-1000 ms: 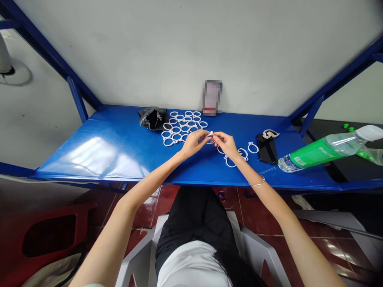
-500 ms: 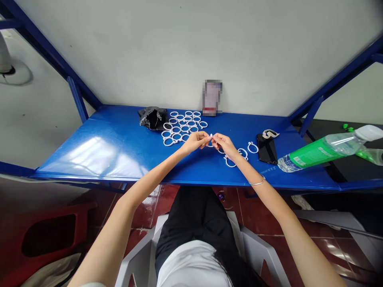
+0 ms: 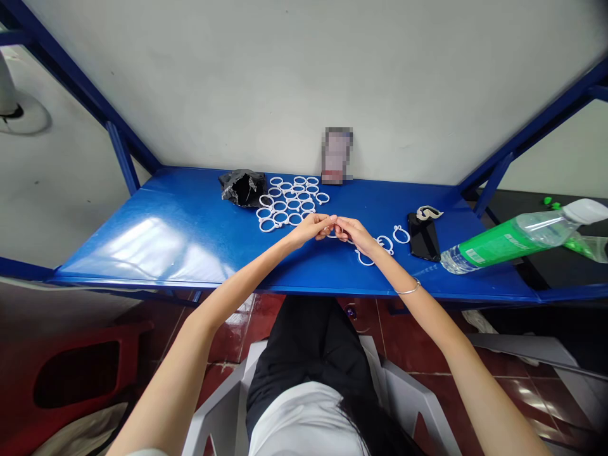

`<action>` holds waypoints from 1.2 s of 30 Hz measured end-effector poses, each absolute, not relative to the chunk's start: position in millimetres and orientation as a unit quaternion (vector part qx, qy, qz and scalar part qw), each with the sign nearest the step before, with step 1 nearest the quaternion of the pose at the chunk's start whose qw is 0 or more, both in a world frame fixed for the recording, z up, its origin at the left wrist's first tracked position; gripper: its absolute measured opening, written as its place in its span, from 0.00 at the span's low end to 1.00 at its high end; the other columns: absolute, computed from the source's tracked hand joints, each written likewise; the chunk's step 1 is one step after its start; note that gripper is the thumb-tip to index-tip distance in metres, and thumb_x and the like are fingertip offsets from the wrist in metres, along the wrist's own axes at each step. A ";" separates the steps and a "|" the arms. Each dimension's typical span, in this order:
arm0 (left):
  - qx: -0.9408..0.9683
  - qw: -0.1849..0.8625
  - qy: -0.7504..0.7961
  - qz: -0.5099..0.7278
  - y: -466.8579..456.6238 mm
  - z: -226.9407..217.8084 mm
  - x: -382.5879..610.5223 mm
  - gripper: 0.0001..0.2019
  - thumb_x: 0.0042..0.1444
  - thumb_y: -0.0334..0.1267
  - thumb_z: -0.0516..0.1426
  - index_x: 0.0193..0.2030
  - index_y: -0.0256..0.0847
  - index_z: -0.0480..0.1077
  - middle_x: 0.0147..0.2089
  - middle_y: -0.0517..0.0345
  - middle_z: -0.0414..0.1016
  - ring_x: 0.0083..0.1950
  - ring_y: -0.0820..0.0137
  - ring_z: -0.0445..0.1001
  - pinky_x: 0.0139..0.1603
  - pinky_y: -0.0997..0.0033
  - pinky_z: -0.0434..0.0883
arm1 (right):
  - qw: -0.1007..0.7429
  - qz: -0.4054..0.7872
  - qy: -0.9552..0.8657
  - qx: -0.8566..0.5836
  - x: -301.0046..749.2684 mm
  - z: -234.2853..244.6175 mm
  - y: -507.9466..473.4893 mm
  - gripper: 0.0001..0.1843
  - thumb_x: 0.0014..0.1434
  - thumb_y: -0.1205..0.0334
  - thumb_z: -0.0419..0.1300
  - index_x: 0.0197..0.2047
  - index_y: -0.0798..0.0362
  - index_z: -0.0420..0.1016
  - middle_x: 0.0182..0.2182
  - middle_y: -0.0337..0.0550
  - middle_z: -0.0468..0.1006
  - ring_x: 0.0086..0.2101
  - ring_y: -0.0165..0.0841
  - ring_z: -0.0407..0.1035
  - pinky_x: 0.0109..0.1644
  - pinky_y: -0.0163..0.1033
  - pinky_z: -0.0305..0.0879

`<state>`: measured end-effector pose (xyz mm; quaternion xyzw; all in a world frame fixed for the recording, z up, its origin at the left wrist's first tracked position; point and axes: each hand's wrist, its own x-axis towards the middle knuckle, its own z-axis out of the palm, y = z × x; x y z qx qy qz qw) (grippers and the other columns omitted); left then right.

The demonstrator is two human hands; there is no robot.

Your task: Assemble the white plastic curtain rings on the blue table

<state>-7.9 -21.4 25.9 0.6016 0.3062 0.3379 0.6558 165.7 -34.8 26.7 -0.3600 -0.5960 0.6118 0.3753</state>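
Note:
Over the front middle of the table, my left hand (image 3: 310, 230) and my right hand (image 3: 356, 234) meet at the fingertips. Both are closed in a pinch on a white curtain ring (image 3: 332, 234), mostly hidden by the fingers; its lower curve shows beneath them. Left of and behind my left hand, several white curtain rings (image 3: 293, 205) with small eyelets lie close together in rows. More loose rings lie by my right hand, partly covered by its wrist, and one separate ring (image 3: 401, 235) sits farther right.
A torn black plastic bag (image 3: 243, 188) lies left of the rings on the blue table (image 3: 199, 209). To the right are a dark phone (image 3: 424, 237), a beige strap-like item (image 3: 429, 213) and a green-labelled bottle (image 3: 513, 242). A blurred upright item (image 3: 337, 157) leans against the wall.
My fingertips have closed together over the white tip that showed between them, and both hands have shifted very slightly. The rings on the table have not moved.

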 end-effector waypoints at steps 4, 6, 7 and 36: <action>0.603 0.661 0.304 0.326 -21.9 24.5 -6.4 0.31 0.50 0.68 0.58 0.22 0.40 0.57 0.19 0.68 0.47 0.20 0.81 0.46 0.21 0.74 0.46 | 0.364 0.611 -0.606 -0.355 164.4 27.0 -35.2 0.29 0.54 0.34 0.62 0.23 0.52 0.63 0.19 0.31 0.55 0.20 0.24 0.47 0.24 0.34 0.47; 0.597 0.669 0.301 0.323 -22.5 23.2 -4.1 0.32 0.50 0.70 0.57 0.21 0.41 0.53 0.19 0.68 0.45 0.20 0.81 0.44 0.21 0.74 0.45 | 0.363 0.630 -0.594 -0.344 163.0 25.5 -35.3 0.31 0.52 0.32 0.63 0.22 0.50 0.58 0.18 0.29 0.50 0.19 0.24 0.44 0.23 0.34 0.47; 0.594 0.673 0.301 0.322 -22.7 22.3 -2.6 0.33 0.51 0.70 0.57 0.20 0.41 0.52 0.19 0.68 0.44 0.20 0.81 0.44 0.21 0.74 0.45 | 0.365 0.640 -0.585 -0.338 162.2 24.2 -35.3 0.32 0.51 0.32 0.63 0.20 0.50 0.55 0.17 0.28 0.48 0.19 0.24 0.43 0.23 0.35 0.47; 0.555 0.629 0.301 0.454 -20.4 25.1 -9.3 0.24 0.46 0.58 0.67 0.29 0.35 0.72 0.25 0.61 0.68 0.27 0.77 0.63 0.32 0.74 0.61 | 0.456 0.634 -0.513 -0.356 170.6 14.4 -25.6 0.23 0.47 0.40 0.70 0.29 0.53 0.74 0.26 0.35 0.71 0.25 0.23 0.59 0.32 0.32 0.62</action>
